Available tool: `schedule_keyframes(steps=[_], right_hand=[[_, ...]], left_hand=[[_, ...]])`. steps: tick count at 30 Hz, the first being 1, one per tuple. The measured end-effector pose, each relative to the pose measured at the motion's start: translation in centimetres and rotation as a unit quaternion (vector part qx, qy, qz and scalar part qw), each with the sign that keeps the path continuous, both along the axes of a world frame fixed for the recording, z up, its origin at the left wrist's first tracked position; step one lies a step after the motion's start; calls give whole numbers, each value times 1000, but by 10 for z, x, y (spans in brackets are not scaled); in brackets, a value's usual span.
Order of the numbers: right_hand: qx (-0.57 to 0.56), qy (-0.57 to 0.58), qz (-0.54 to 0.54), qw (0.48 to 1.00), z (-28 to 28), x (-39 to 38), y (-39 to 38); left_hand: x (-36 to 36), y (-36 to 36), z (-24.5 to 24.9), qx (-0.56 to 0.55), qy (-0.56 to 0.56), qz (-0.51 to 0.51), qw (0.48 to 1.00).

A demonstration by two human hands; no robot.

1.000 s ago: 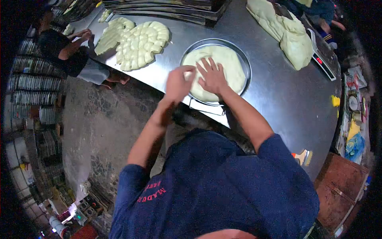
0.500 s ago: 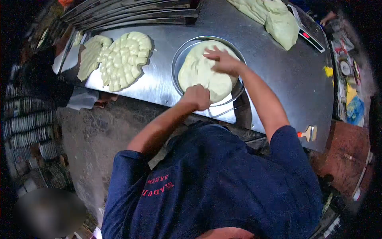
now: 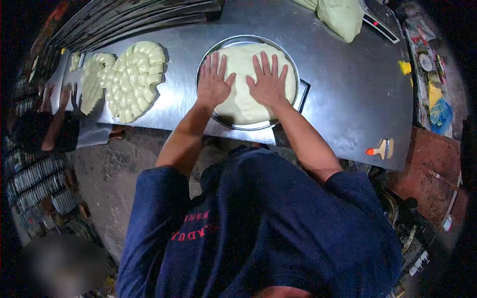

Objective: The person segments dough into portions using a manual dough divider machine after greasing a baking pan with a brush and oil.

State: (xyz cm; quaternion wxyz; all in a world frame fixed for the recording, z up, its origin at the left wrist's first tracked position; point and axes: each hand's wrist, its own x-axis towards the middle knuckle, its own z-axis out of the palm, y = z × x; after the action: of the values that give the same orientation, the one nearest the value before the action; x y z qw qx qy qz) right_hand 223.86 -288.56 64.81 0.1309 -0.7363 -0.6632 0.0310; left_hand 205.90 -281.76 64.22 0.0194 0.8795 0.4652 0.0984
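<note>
A pale, flattened slab of dough (image 3: pixel 246 104) lies in a round metal pan (image 3: pixel 296 74) with a raised rim, near the front of the steel table. My left hand (image 3: pixel 214 85) rests flat on the dough's left part, fingers spread and tips near the far rim. On the right part, my right hand (image 3: pixel 268 83) is pressed flat too, its fingers apart. Dough is visible between the two hands, and the pan's near left floor shows in shadow.
Cut dough pieces in a cluster (image 3: pixel 134 82) lie left on the steel table (image 3: pixel 343 99). Behind stand stacked trays (image 3: pixel 144 20). A large dough lump (image 3: pixel 340 17) sits by a digital scale (image 3: pixel 381 27). A brush (image 3: pixel 382 149) lies right. Another person's hands (image 3: pixel 62 97) are far left.
My left hand has opened from a fist and moved up onto the dough. The right hand now lies flat beside it. The dough has spread wider across the pan.
</note>
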Motion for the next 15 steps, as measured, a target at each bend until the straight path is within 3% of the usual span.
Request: schedule_keyframes(steps=[1,2,3,4,5,6,7,8,9,10,11,13,15], right_hand=[[9,-1,-2,1000,6,8,12],[-99,24,29,994,12,17,21],[-210,50,62,974,21,26,26],[-229,54,101,967,48,40,38],[-221,55,99,969,68,59,60],[-178,115,54,976,84,79,86],[-137,175,12,975,90,87,100],[15,176,134,975,75,72,102],[-73,347,229,907,45,55,99],[-322,369,147,859,56,27,79],[-190,70,239,950,14,17,66],[-259,56,189,946,27,2,63],[-306,41,183,933,39,0,73]], left_hand=[[3,10,6,9,-1,-2,1000],[4,19,12,-52,62,-11,997],[5,25,19,-116,126,-19,985],[17,46,35,-255,200,-10,946],[27,49,57,-247,201,-10,948],[39,46,77,-203,294,-22,934],[38,22,50,-135,231,-41,963],[37,-1,21,-60,165,-62,982],[36,-25,-7,15,105,-82,991],[38,-66,3,-21,44,-40,998],[36,-75,-6,-50,97,-30,994],[29,-82,25,-138,169,-23,976],[21,-86,23,-108,112,-28,987]])
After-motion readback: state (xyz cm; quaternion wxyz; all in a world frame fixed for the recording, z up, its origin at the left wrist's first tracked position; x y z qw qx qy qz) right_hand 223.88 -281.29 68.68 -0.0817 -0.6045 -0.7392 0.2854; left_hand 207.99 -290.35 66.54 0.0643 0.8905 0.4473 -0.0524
